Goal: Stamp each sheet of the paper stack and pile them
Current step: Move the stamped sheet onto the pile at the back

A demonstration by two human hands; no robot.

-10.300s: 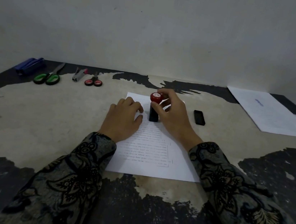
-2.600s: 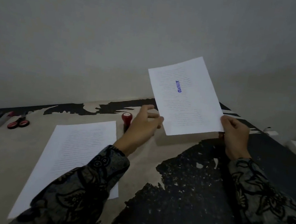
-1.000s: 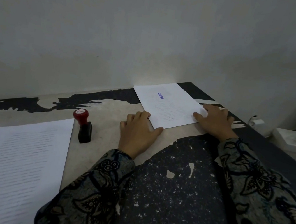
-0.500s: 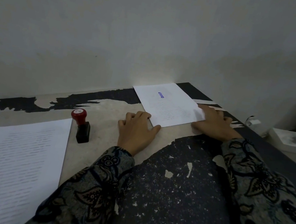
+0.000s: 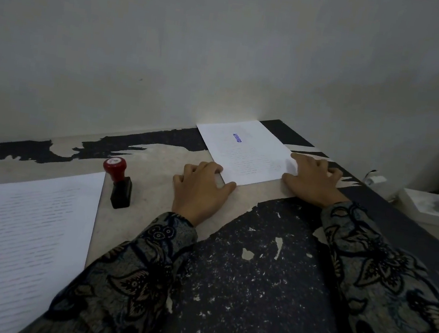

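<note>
Paper, freshly stamped (image 5: pixel 245 153), is lying on the counter's (image 5: pixel 154 185) far right — we are squaring it with both hands (image 5: pixel 201 186) (image 5: pixel 313 176), each grip released, before reaching for the stamp (image 5: pixel 118 183).

stamp (image 5: pixel 118 181) upright btwn paper stack (image 5: pixel 22 238) & left hand (image 5: pixel 200 189)

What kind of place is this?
Probably a plain desk for office paperwork: a worn table against a bare wall, printed sheets, a stamped sheet and a rubber stamp.
</note>
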